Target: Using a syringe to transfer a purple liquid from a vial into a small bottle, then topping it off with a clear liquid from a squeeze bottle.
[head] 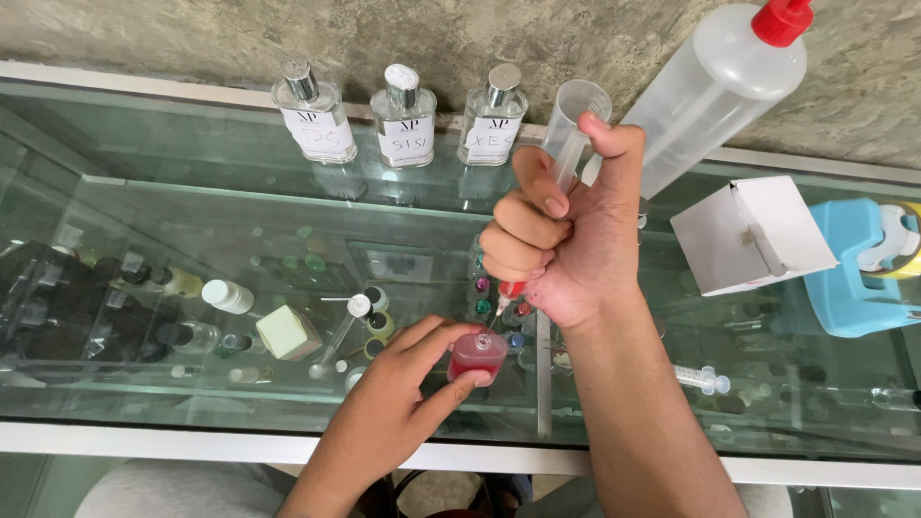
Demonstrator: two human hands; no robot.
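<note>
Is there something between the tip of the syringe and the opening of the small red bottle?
Nothing visible. The right hand holds the syringe with its tip right above the open neck of the small red bottle, which the left hand steadies.

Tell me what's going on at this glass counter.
A person stands over a glass counter. Their right hand grips a syringe in a fist, thumb on the plunger, tip pointed down into the neck of a small bottle of red liquid. The left hand steadies that bottle. Three clear bottles and a large squeeze bottle stand by the wall.
</note>
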